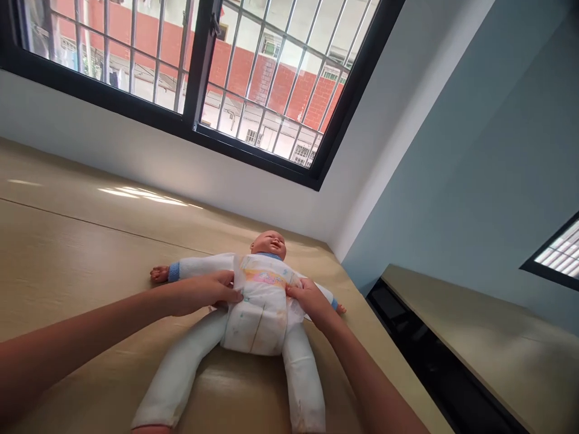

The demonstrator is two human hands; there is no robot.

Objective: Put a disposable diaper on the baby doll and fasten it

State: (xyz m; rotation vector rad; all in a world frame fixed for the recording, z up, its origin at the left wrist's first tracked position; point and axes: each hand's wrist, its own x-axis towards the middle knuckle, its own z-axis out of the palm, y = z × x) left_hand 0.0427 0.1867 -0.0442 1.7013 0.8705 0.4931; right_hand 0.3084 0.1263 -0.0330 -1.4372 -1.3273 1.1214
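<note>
A baby doll (205,263) in white clothes with blue cuffs and collar lies on its back, head away from me, arms spread and legs towards me. Over its belly and chest lies a white diaper (260,310) with a pink and orange printed band near its top edge. My left hand (215,291) is closed on the diaper's left side, thumb on top. On the opposite side my right hand (307,298) pinches the diaper's right edge. The fingers under the diaper are partly hidden on both hands.
The doll lies on a wooden tabletop (90,265) against a white wall below a barred, black-framed window (194,72). A second wooden surface (488,325) stands at the right, past a dark gap. Sunlight patches fall near the wall.
</note>
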